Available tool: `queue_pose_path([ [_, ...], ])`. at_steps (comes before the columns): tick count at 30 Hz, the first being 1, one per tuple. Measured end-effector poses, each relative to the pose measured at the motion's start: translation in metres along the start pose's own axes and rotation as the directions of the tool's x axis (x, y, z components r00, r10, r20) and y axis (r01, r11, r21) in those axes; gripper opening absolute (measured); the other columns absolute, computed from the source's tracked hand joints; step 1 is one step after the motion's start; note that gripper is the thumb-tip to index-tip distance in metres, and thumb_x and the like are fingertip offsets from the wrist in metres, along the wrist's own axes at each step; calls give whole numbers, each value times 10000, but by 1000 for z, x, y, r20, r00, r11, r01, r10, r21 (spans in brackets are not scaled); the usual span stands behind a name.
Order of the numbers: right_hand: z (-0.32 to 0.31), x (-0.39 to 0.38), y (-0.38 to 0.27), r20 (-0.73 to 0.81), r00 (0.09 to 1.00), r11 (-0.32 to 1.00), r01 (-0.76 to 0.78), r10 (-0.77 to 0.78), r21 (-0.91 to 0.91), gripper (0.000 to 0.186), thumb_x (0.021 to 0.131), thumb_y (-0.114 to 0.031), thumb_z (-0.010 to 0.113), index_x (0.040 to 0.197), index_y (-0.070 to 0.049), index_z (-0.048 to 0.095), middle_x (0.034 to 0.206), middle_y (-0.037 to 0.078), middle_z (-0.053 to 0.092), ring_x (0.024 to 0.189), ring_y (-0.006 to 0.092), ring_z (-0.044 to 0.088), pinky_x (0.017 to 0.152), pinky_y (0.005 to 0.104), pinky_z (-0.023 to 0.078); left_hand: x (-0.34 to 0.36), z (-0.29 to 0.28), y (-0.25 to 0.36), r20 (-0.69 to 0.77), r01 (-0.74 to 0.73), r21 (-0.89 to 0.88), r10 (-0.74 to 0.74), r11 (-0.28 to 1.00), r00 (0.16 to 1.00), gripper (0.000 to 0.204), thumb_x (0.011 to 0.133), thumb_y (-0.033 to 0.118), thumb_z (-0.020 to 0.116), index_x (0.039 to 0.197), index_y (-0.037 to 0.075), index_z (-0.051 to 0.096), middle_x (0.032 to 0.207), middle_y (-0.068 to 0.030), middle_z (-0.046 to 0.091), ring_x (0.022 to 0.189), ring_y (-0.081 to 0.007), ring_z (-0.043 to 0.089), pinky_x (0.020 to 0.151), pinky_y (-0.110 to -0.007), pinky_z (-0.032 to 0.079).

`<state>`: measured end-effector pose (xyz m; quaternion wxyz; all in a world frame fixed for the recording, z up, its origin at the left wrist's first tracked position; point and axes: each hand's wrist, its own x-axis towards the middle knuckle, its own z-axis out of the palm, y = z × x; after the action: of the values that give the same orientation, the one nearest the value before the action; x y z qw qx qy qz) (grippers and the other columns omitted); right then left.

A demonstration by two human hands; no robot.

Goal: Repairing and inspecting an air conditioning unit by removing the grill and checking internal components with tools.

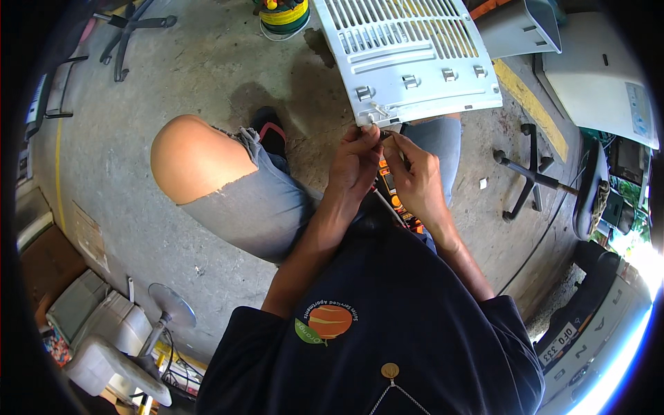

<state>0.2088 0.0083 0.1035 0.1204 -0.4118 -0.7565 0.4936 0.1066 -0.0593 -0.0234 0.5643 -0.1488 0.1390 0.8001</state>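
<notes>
In front of me a white slotted panel [422, 62], with vent slits and small metal clips, stands at or over my right leg. At its near left corner, my left hand [354, 162] is closed in a pinch, fingertips against the panel's edge. My right hand [415, 173] is right beside it, thumb and fingers pinched together near the same corner. Whatever small thing lies between the fingertips is too small and hidden to name. A short pale piece [378, 108] sits on the panel just above the fingers. Below my hands, an orange-and-black device [393, 197] is partly hidden between my forearms.
Office chair bases stand at the upper left [128, 28] and right [531, 176]. A yellow-green coil [285, 17] lies ahead on the concrete floor [207, 83]. A white appliance housing [595, 76] is at the right, a parked vehicle [595, 332] lower right, and a pedestal fan [173, 304] lower left.
</notes>
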Motion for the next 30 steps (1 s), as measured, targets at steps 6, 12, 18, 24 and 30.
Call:
queue_pose_path([
  [6, 5, -7, 3, -74, 997, 999, -27, 25, -19, 220, 1060, -43, 622, 1233, 55, 717, 805, 78, 686, 653, 119, 495, 571, 275, 390, 11, -2, -10, -148, -34, 102, 49, 994, 988, 226, 963, -115, 736, 1095, 65, 700, 1046, -68, 768, 910, -136, 743, 879, -224, 561],
  [12, 5, -7, 7, -89, 996, 999, -22, 24, 24, 198, 1063, -58, 617, 1199, 52, 711, 771, 55, 648, 648, 108, 481, 567, 268, 376, 1, 3, -4, -98, -28, -17, 26, 999, 995, 298, 928, -139, 750, 1093, 98, 678, 1051, -90, 768, 935, -155, 754, 869, -236, 573],
  [18, 1, -5, 5, -18, 999, 998, -40, 41, 40, 155, 1061, -67, 624, 1130, 43, 710, 757, 38, 620, 644, 99, 459, 567, 267, 362, -6, 14, -2, -81, -40, -49, 36, 998, 996, 402, 908, -160, 748, 1163, 131, 640, 1076, -103, 757, 944, -168, 753, 856, -248, 579],
  [24, -3, -4, 5, -21, 999, 999, -36, 37, 29, 136, 1058, -63, 628, 1089, 39, 713, 758, 32, 608, 646, 98, 439, 575, 268, 357, -7, 34, -2, -123, -89, 14, 90, 996, 988, 587, 890, -188, 735, 1327, 157, 551, 1131, -106, 721, 922, -179, 737, 830, -248, 575],
  [30, -12, -3, 10, -54, 997, 999, -48, 49, 22, 117, 1058, -46, 622, 1060, 36, 706, 759, 30, 594, 657, 99, 426, 583, 268, 356, 4, 27, 1, -139, -76, 107, 91, 991, 986, 718, 858, -211, 740, 1428, 127, 465, 1155, -113, 687, 893, -177, 719, 789, -228, 564],
])
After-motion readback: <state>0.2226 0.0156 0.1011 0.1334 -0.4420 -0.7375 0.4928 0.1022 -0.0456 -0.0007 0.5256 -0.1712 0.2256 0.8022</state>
